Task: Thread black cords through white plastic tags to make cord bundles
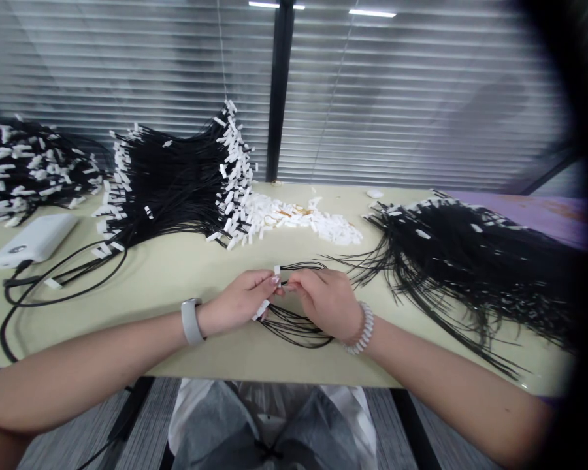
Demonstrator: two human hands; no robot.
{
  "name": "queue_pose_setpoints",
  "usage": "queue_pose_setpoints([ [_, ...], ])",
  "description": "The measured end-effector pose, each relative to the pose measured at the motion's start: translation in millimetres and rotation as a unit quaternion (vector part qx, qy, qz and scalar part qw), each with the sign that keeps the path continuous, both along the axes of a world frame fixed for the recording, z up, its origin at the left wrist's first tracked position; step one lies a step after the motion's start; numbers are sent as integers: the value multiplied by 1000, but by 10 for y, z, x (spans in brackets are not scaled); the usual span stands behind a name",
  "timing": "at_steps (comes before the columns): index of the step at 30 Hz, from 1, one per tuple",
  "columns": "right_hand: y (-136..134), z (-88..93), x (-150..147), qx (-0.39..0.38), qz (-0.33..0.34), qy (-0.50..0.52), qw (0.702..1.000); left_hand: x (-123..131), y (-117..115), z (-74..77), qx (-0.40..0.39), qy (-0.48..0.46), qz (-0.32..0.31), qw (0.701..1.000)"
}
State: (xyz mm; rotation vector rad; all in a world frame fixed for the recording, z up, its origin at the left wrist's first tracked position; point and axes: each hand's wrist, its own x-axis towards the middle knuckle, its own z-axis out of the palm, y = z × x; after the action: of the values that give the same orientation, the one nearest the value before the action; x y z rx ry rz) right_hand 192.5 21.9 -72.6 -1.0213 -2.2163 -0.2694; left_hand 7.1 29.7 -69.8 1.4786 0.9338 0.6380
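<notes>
From the head camera, the left hand (240, 300) and right hand (325, 303) meet just above the near edge of the pale green tabletop (176, 277). Both are closed in pinches on a small bunch of thin black cables (294, 328), whose strands loop out above and below the hands. The left thumb and fingertips press together near a small white tab (277, 274) that stands up between the hands, and a second white tab (261, 309) sticks out below the left hand. The right fingers curl over the strands, hiding exactly what they grip. A gray smartwatch (191, 320) circles the left wrist, and a white beaded bracelet (362, 328) circles the right.

Beyond the hands lies a heap of black cables with white tabs (176, 183), beside a scatter of loose white tabs (298, 219). Another cable heap (460, 261) spreads to the right, partly over a purple mat (519, 212). A third heap (24, 170) sits far left, near a white power bank (32, 240) with a black cord (63, 287).
</notes>
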Motion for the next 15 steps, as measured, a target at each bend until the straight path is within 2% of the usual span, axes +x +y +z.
queue_pose_setpoints([
  [5,6,-22,-18,-8,4,-5,1000,9,-6,34,-12,-11,-1,1000],
  [9,12,56,7,-16,13,-2,1000,49,-1,70,-18,-40,34,998],
  [12,37,183,72,3,21,26,999,61,25,70,-7,-77,113,991],
  [15,60,277,138,11,-8,26,1000,35,81,47,6,-107,200,974],
])
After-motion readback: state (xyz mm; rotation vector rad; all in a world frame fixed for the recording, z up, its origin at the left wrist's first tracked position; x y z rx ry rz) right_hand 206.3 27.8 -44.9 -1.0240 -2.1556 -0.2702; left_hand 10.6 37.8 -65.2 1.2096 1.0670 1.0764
